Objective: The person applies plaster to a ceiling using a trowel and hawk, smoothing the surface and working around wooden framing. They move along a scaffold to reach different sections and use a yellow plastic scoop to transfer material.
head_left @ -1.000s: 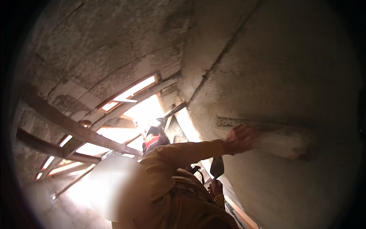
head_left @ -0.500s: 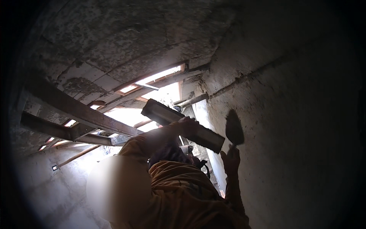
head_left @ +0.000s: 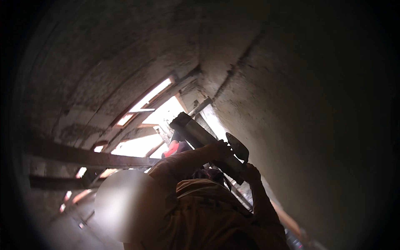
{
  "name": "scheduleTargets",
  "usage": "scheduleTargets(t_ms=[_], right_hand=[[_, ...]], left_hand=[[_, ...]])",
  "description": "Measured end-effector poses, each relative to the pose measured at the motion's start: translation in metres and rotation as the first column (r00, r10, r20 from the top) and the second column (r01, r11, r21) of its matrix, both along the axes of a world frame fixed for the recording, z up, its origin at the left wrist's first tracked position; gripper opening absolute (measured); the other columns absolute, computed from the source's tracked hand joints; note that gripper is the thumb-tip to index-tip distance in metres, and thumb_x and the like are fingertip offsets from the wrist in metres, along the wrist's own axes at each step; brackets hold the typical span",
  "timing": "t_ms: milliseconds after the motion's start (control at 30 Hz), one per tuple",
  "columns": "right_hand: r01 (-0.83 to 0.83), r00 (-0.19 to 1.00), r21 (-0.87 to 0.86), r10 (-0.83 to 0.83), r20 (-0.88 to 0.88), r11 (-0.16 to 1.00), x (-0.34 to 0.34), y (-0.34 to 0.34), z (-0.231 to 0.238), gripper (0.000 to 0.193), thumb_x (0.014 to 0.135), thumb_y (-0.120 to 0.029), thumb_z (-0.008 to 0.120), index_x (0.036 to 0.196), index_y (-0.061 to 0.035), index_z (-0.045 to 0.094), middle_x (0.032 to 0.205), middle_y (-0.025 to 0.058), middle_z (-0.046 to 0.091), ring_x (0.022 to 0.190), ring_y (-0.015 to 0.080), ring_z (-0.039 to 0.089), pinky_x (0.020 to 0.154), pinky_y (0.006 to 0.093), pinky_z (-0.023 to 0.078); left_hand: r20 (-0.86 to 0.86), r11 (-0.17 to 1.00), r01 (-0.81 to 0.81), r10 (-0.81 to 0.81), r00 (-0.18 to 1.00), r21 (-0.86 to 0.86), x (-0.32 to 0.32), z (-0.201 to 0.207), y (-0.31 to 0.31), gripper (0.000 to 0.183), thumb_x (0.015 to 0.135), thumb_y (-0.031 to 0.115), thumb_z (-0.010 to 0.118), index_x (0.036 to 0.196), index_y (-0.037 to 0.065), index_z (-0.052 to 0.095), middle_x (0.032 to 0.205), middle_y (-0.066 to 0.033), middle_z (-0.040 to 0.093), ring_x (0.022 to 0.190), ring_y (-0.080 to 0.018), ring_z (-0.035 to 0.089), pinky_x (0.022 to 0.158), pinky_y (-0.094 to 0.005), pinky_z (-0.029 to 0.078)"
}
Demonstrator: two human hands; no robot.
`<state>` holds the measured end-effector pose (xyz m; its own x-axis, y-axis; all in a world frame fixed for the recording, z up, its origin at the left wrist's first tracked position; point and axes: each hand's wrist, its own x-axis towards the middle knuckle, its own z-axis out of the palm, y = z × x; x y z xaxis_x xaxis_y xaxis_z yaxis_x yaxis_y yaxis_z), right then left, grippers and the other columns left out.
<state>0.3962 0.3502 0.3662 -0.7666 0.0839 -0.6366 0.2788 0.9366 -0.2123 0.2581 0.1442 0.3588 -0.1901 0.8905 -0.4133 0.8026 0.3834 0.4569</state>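
Observation:
My left hand (head_left: 219, 151) is closed around the middle of a long rectangular plastering float (head_left: 193, 131), which slants down to the right in front of my body. My right hand (head_left: 251, 173) grips a pointed trowel (head_left: 237, 147) by its handle, close to the float's lower right end. The trowel's dark leaf-shaped blade points up and left and sits beside the float; whether the two touch, I cannot tell. Deep shadow hides most of the finger detail.
A bare plastered wall (head_left: 283, 125) rises on the right. Beams (head_left: 83, 154) cross at the left, with bright openings behind them. A red and dark shape (head_left: 176, 148) shows just beyond my left forearm. A pole (head_left: 201, 106) juts near the wall.
The trowel has come away from the wall, moving left and in toward the float. The float tilts more steeply. My view has turned, so the wall and beams lie at another angle.

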Motion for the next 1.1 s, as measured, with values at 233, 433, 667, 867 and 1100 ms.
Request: scheduleTargets(t_ms=[233,433,667,867,1100], right_hand=[[0.164,0.984,-0.063,-0.167,-0.062,0.985,0.052,0.011,0.0,0.032,0.085,-0.033,0.051,0.103,-0.0065,0.058,0.091,0.0145,0.064,0.086,0.0335,0.062,0.075,0.0451,0.051],[0.419,0.882,-0.143,-0.439,-0.169,0.897,0.135,0.021,0.0,0.045,0.077,-0.041,0.062,0.107,-0.0081,0.059,0.102,0.0136,0.064,0.095,0.0311,0.062,0.081,0.0405,0.051],[0.793,0.594,-0.054,-0.791,-0.146,0.606,0.167,-0.007,-0.021,0.038,0.073,-0.038,0.061,0.099,-0.0096,0.06,0.086,0.0151,0.065,0.086,0.0314,0.065,0.075,0.0438,0.053],[0.846,0.496,-0.168,-0.862,-0.1,0.506,0.214,-0.038,-0.054,0.039,0.076,-0.031,0.059,0.113,-0.0175,0.058,0.103,0.0123,0.065,0.094,0.0302,0.064,0.079,0.043,0.052],[0.962,0.256,-0.128,-0.959,0.121,0.241,0.277,-0.055,-0.022,0.029,0.085,-0.029,0.054,0.107,-0.0121,0.06,0.093,0.0149,0.066,0.089,0.0297,0.065,0.076,0.0403,0.052]], left_hand=[[-0.02,0.989,0.15,-0.15,0.988,-0.005,0.04,0.009,0.061,0.03,0.087,0.03,0.05,0.108,0.01,0.058,0.102,-0.01,0.063,0.101,-0.0264,0.059,0.085,-0.0446,0.046],[0.006,0.911,0.413,-0.413,0.911,-0.007,0.035,0.018,0.097,0.034,0.082,0.035,0.055,0.099,0.006,0.062,0.097,-0.0121,0.065,0.09,-0.0294,0.063,0.08,-0.0459,0.048],[-0.116,0.78,0.622,-0.625,0.772,-0.065,0.096,0.016,0.153,0.035,0.082,0.039,0.056,0.097,0.007,0.061,0.096,-0.0143,0.064,0.092,-0.0307,0.062,0.079,-0.0477,0.048],[-0.087,0.662,0.739,-0.749,0.656,-0.126,0.118,-0.005,0.165,0.037,0.083,0.038,0.056,0.105,0.009,0.059,0.1,-0.0137,0.063,0.096,-0.0321,0.06,0.082,-0.0476,0.044],[-0.316,0.493,0.431,-0.302,0.9,0.756,0.07,0.082,0.214,0.053,0.083,0.031,0.064,0.128,0.007,0.048,0.129,-0.0145,0.049,0.122,-0.032,0.043,0.102,-0.0494,0.033]])
